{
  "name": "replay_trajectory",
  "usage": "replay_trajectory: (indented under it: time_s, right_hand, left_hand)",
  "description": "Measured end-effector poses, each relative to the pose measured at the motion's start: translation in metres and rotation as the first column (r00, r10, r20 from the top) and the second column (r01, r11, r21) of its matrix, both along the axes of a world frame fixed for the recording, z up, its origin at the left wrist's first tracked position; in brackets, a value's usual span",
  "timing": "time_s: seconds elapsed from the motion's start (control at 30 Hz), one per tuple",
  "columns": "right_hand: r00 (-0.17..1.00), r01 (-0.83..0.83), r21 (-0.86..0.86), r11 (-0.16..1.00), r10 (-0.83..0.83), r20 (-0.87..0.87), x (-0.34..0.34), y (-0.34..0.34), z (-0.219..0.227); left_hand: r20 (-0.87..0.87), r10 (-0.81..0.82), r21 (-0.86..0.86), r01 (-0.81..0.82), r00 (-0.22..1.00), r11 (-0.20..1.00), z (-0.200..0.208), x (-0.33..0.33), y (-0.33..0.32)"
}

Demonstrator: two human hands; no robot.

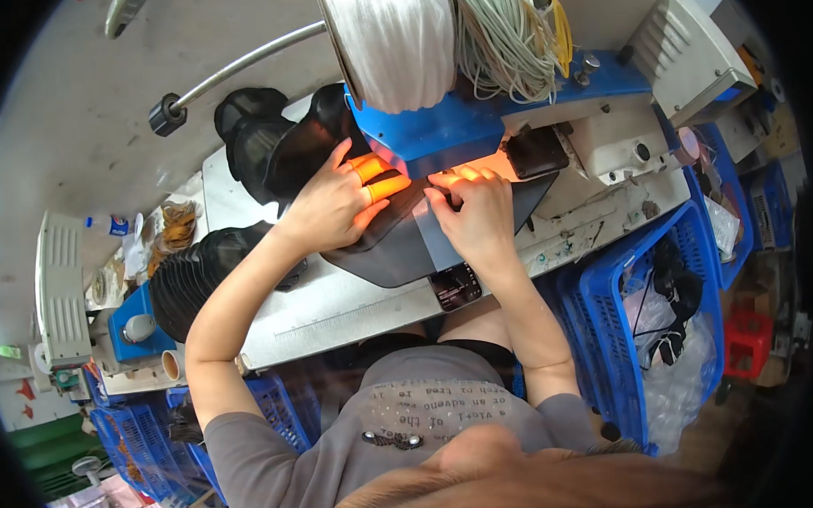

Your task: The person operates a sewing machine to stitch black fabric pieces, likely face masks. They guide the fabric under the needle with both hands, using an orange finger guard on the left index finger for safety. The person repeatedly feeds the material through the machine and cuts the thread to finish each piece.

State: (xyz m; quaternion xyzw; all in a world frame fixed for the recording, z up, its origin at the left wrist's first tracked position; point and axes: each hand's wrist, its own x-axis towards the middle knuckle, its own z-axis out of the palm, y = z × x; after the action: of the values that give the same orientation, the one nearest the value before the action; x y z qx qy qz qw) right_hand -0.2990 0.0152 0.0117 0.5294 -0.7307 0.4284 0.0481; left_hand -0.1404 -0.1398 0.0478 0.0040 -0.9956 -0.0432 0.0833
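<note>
A dark, glossy sheet of black leather-like material (384, 250) is lying flat on the pale worktable (337, 310), directly under the blue-and-white sewing machine head (474, 126). Its long axis seems to run from the person's near left up toward the machine, with the far edge pointing under the lit needle area. The left hand (333, 207) is pressed flat on the sheet just left of the machine head, fingers spread; two fingertips wear orange finger guards (377, 179), probably for grip or protection. The right hand (472, 207) is laid beside it, fingers together, tips bunched right at the needle zone, likely steering the edge; an actual pinch cannot be told. More black ribbed pieces (188, 284) are stacked left of the machine, blue plastic crates (650, 317) right of it.
</note>
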Motion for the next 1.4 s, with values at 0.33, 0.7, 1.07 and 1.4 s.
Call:
replay_trajectory:
  time_s: [0.33, 0.7, 1.07, 1.4]
  right_hand:
    - [0.993, -0.001, 0.143, 0.99, -0.016, 0.113, 0.001, -0.001, 0.003]
    - [1.0, -0.016, -0.016, 1.0, 0.016, 0.008, -0.004, 0.001, 0.0]
    - [0.999, -0.044, 0.092, 0.995, 0.042, 0.024, 0.0, 0.002, 0.003]
    - [0.984, -0.023, -0.042, 0.999, 0.03, 0.175, -0.005, 0.018, -0.002]
  left_hand:
    - [-0.044, -0.094, 0.106, 0.099, 0.995, 0.989, 0.006, -0.011, -0.022]
    - [-0.038, -0.071, 0.011, 0.072, 0.997, 0.997, 0.002, -0.01, -0.026]
    - [-0.032, -0.031, 0.029, 0.032, 0.999, 0.999, -0.004, -0.006, -0.029]
    - [-0.069, -0.125, 0.036, 0.128, 0.99, 0.991, -0.002, -0.012, -0.038]
